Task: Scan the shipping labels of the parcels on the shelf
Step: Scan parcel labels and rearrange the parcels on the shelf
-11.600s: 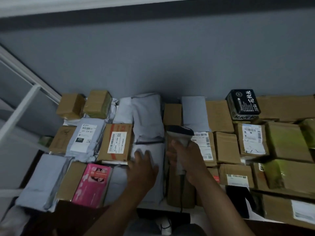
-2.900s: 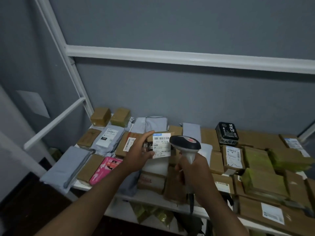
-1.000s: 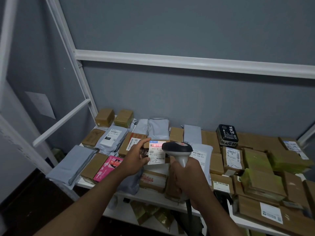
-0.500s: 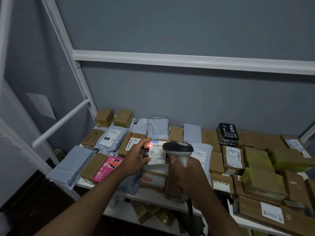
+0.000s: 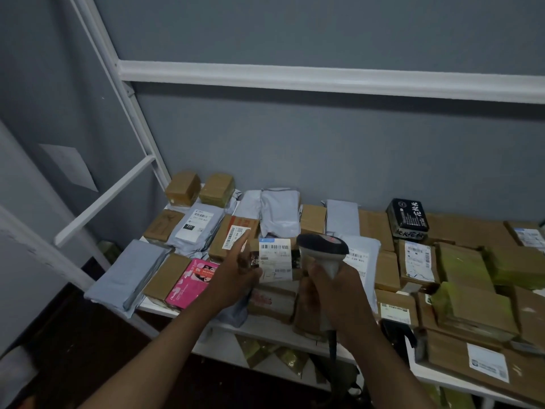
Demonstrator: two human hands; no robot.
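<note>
A white metal shelf (image 5: 267, 328) is covered with brown boxes and grey mailer bags. My left hand (image 5: 234, 271) holds a small dark parcel (image 5: 254, 258) by its lower left edge, one finger stretched upward. The parcel's white shipping label (image 5: 275, 258) is tilted up toward me. My right hand (image 5: 334, 293) grips the handle of a grey barcode scanner (image 5: 322, 246), whose dark head sits just right of the label. No red scan light shows on the label.
A pink box (image 5: 191, 283) and a grey mailer (image 5: 129, 276) lie at the shelf's left front. A black box (image 5: 408, 216) stands at the back right. White frame bars (image 5: 103, 202) rise on the left. More packets sit on the lower shelf (image 5: 274, 354).
The red scan light on the label has gone out. My left thumb has lifted off the parcel's top and the fingers have spread. The scanner stays beside the label.
</note>
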